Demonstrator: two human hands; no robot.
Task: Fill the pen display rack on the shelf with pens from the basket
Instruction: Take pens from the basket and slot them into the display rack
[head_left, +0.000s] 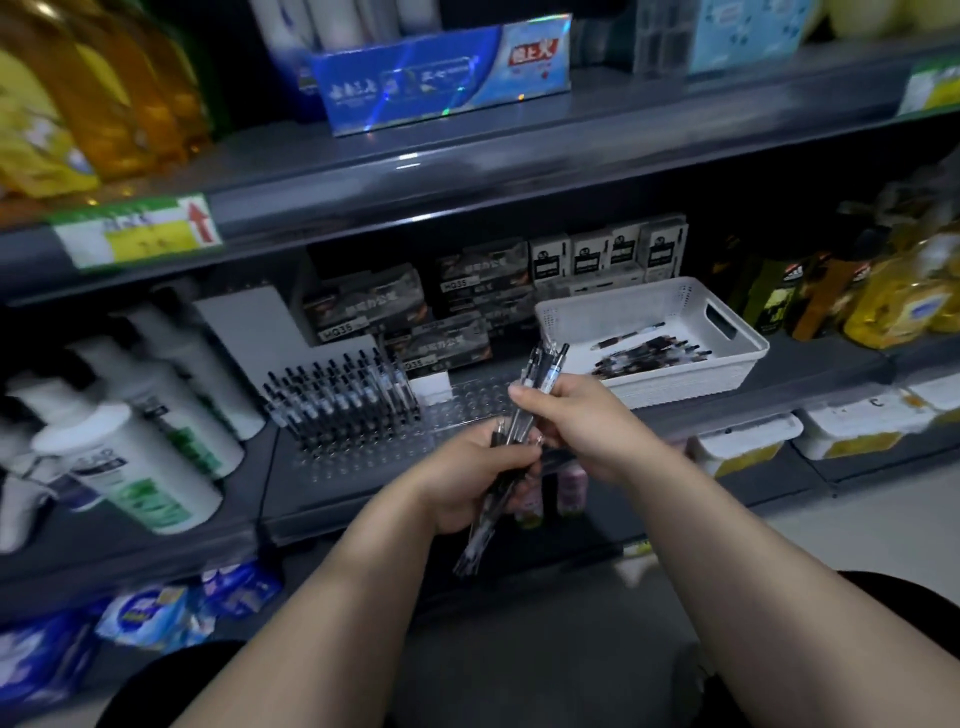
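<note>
A clear pen display rack lies on the middle shelf; its left part holds several rows of upright black pens, its right part shows bare holes. In front of the rack, my left hand grips a bundle of black pens pointing down towards me. My right hand pinches a few pens that stick up from the same bundle. The white basket stands to the right on the shelf with several pens lying inside.
Boxes of pens are stacked behind the rack. White bottles crowd the shelf to the left, yellow bottles to the right. A shelf above carries a blue toothpaste box. White tubs sit on the lower shelf at right.
</note>
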